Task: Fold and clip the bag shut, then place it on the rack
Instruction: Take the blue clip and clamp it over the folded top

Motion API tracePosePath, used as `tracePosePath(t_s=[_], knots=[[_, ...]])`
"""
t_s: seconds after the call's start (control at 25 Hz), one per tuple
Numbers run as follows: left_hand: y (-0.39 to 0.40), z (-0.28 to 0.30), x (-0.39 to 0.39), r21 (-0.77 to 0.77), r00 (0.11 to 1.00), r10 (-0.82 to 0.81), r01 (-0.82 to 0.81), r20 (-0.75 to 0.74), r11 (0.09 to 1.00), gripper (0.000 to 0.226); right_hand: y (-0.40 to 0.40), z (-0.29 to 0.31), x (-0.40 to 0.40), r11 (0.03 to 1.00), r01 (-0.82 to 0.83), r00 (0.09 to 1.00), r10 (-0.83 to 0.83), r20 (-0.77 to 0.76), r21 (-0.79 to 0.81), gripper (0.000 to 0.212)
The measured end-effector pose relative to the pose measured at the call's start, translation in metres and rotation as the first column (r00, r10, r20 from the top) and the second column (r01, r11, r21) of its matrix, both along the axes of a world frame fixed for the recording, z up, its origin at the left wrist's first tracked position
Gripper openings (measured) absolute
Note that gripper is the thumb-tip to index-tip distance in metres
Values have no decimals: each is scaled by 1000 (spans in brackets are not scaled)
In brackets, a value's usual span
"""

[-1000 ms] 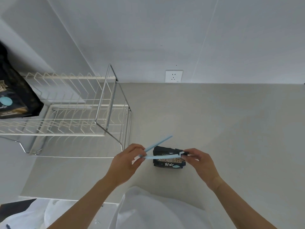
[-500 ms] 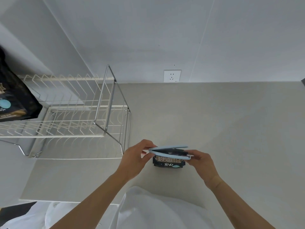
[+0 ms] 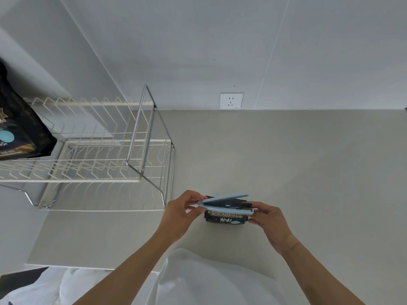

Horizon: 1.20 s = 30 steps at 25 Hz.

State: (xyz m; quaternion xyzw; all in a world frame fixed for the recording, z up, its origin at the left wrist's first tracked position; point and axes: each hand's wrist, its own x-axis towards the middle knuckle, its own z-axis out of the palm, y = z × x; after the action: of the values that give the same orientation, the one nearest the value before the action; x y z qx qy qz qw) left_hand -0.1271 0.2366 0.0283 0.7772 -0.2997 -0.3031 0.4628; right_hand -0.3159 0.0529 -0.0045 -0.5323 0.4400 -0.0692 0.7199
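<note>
A small black bag point(image 3: 226, 217) with gold lettering stands on the grey counter point(image 3: 286, 172) in front of me. A long light-blue clip point(image 3: 224, 203) straddles its folded top, its two arms still slightly apart at the right end. My left hand point(image 3: 182, 213) pinches the clip's hinged left end. My right hand point(image 3: 267, 221) holds the clip's right end and the bag's upper corner. The white wire rack point(image 3: 88, 155) with a chrome frame stands to the left on the counter.
A second, larger black bag point(image 3: 19, 126) rests on the rack's far left. A wall socket point(image 3: 231, 100) sits above the counter's back edge. The counter's front edge runs just below my forearms, with my white clothing under them.
The clip's upper arm has swung down from wide open to nearly shut over the bag's folded top. Both hands stayed at the clip's ends.
</note>
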Motion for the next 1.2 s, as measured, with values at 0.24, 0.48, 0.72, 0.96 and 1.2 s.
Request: tracePosePath(t_s=[0.24, 0.48, 0.72, 0.96, 1.2], knots=[[-6, -3, -5, -9, 1000, -6, 6, -17, 1000, 35, 1, -6, -2, 1000, 15, 999, -15, -47, -6, 48], [-11, -2, -10, -5, 1000, 2, -2, -21, 1000, 34, 0, -5, -1, 1000, -3, 999, 3, -39, 4, 43], [-25, 8, -16, 176, 965, -119, 78, 234, 981, 37, 0, -5, -2, 1000, 23, 999, -24, -30, -6, 26], [-61, 14, -24, 326, 579, -478, 352, 661, 877, 35, 1, 4, 4, 999, 43, 999, -43, 11, -16, 12], [-85, 12, -42, 295, 617, -493, 400, 614, 868, 31, 4, 11, -1, 999, 29, 1000, -29, 0, 21, 13]])
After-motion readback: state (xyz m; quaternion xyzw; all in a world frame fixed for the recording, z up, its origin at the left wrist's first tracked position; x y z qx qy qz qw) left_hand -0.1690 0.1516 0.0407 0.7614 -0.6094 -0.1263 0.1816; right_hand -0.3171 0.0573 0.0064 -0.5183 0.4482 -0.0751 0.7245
